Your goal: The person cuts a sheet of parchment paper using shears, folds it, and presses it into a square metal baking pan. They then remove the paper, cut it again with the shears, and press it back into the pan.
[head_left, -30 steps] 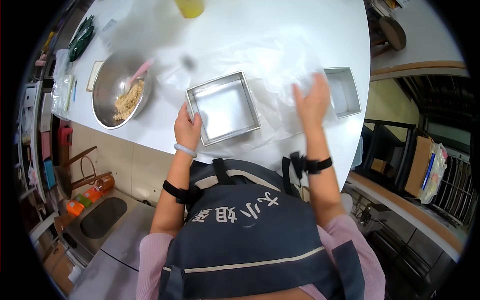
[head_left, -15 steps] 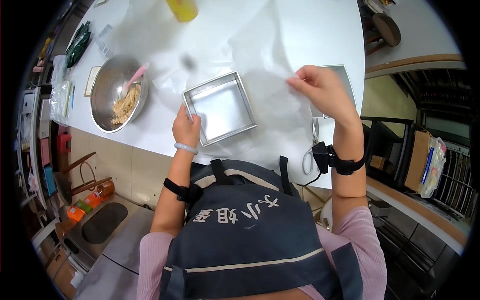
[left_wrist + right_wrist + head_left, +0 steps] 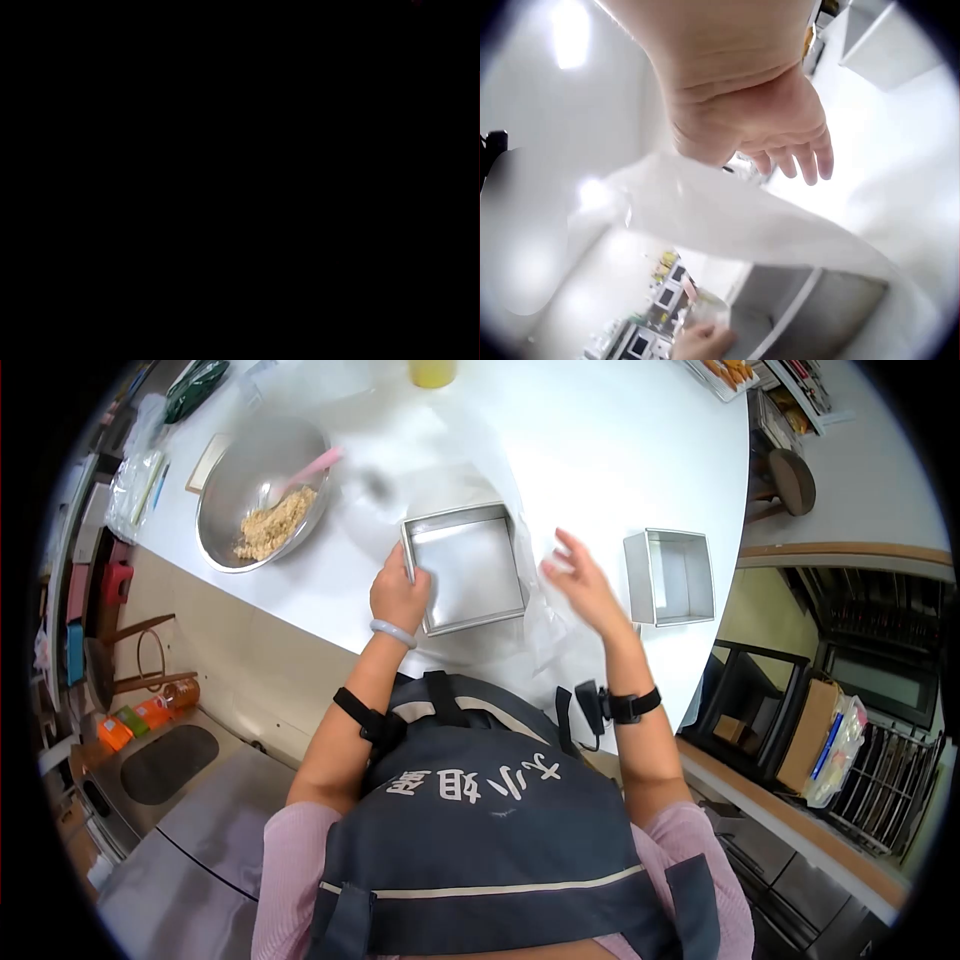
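Observation:
In the head view my left hand (image 3: 400,592) grips the near-left wall of a square metal cake pan (image 3: 470,575), thumb inside and fingers outside. The pan sits on a thin translucent white sheet (image 3: 545,628), whose right part stands up along the pan's right wall. My right hand (image 3: 584,585) is held just right of that sheet, fingers spread and holding nothing. In the right wrist view, the sheet (image 3: 705,217) curves below the right hand (image 3: 757,120), and the left hand (image 3: 703,341) is at the pan's edge. The left wrist view is black.
A smaller metal tin (image 3: 645,580) stands to the right on the white table. At left, a steel bowl (image 3: 215,525) holds a crumbly mixture (image 3: 280,525) and a pink-handled spatula (image 3: 318,463). A yellow container (image 3: 433,372) stands at the back.
My right hand went right with the sheet's edge pinched, then came back left and let go. The sheet's right part now rises beside the pan. My left hand keeps its grip.

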Demonstrator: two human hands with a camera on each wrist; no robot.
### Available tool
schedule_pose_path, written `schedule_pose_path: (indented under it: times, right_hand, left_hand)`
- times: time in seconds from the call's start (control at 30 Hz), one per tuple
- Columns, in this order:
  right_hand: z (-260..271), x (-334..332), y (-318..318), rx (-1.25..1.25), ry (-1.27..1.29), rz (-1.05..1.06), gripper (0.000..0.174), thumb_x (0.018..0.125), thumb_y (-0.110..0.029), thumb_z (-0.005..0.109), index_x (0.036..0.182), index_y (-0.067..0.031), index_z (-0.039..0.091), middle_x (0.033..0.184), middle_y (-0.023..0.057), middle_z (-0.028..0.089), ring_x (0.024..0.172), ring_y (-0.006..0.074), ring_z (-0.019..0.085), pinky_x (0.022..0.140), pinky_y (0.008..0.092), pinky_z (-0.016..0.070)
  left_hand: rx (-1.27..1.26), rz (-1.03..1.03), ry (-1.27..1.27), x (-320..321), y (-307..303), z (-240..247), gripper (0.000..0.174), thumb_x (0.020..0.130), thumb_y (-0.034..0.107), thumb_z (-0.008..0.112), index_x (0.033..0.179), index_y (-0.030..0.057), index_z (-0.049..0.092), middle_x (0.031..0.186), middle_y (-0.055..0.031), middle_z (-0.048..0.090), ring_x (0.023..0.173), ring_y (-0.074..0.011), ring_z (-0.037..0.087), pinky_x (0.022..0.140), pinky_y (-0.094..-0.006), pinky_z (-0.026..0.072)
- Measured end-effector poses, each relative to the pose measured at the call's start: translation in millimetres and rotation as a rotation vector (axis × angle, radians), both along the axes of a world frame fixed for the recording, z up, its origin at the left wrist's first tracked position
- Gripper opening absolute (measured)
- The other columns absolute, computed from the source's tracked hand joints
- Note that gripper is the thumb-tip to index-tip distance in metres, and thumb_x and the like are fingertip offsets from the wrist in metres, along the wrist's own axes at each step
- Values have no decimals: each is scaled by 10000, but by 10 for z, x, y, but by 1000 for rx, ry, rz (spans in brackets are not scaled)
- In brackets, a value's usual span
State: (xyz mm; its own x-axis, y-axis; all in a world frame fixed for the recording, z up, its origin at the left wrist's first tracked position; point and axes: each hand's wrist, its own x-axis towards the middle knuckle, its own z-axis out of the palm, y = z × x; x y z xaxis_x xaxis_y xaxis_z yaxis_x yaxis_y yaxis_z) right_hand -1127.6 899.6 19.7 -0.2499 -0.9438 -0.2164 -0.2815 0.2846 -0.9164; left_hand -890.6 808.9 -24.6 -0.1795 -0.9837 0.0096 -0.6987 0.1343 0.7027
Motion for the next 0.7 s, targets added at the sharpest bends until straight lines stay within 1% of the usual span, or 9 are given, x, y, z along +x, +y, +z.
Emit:
schedule_pose_path:
  times: [0.07, 0.17, 0.3, 0.37, 0.47, 0.53, 0.6, 0.63, 0.7]
  right_hand:
    - [-92, 158, 155, 78, -138, 163, 648, 838, -200, 583, 1383, -95, 248, 1420, 132, 263, 1292, 260, 292, 993, 379, 324]
    - [85, 422, 246, -48, 166, 297, 951, 703, -484, 681, 1361, 19, 214, 1431, 246, 129, 1334, 360, 138, 1062, 422, 199]
    - [216, 519, 358, -30, 310, 370, 1118, 586, -522, 751, 1352, 58, 180, 1411, 287, 137, 1323, 403, 133, 1075, 426, 157]
    - [269, 550, 403, -70, 369, 435, 1234, 477, -529, 797, 1349, 67, 160, 1405, 297, 138, 1316, 430, 124, 1067, 437, 177]
    - [150, 580, 435, -80, 615, 428, 928, 666, -340, 726, 1343, 45, 221, 1395, 248, 229, 1313, 385, 189, 1057, 401, 214]
    - [38, 563, 442, -90, 754, 428, 764, 759, -244, 669, 1342, 28, 256, 1388, 208, 289, 1312, 345, 233, 1060, 371, 218]
    - [-16, 543, 460, -127, 246, 139, 510, 865, -156, 487, 1310, 38, 333, 1356, 195, 356, 1284, 296, 309, 1030, 341, 270]
    - [-10, 540, 459, -126, 247, 149, 510, 865, -156, 487, 1310, 38, 333, 1356, 195, 356, 1284, 296, 309, 1030, 341, 270]
    - [18, 538, 479, -194, -290, -60, 436, 909, -175, 417, 1295, 21, 376, 1343, 143, 396, 1254, 218, 355, 1020, 302, 274]
  left_hand:
    - [-163, 3, 68, 15, -6, -138, 421, 717, 113, 570, 1100, -57, 532, 566, -124, 502, 478, -232, 494, 470, -344, 407]
    - [-8, -16, -4, 15, -4, 14, 447, 749, 131, 543, 1174, 1, 495, 667, -146, 567, 602, -292, 560, 580, -397, 454]
    - [79, 21, 110, 27, -41, -118, 431, 758, 91, 554, 1171, -15, 490, 675, -151, 568, 607, -293, 559, 580, -388, 454]
    - [-155, -17, 101, 51, -19, -181, 415, 761, 43, 554, 1168, -11, 493, 681, -154, 569, 618, -295, 560, 583, -386, 454]
    - [79, -5, 46, 25, -19, 80, 417, 754, 9, 542, 1167, -12, 491, 733, -173, 587, 674, -313, 574, 619, -392, 462]
    - [-70, -42, 76, 61, -52, -151, 416, 757, 26, 539, 1169, -12, 490, 775, -187, 595, 710, -325, 579, 643, -395, 466]
    - [-213, -73, 102, 90, -41, -211, 417, 760, 44, 536, 1170, -13, 488, 818, -200, 602, 747, -338, 584, 668, -398, 469]
    - [-85, -38, 73, 48, -29, -53, 420, 764, 68, 529, 1175, -9, 487, 855, -207, 604, 773, -344, 584, 691, -400, 469]
    - [46, 4, 49, 28, -16, 63, 423, 769, 92, 522, 1179, -5, 486, 892, -214, 605, 799, -350, 585, 715, -402, 470]
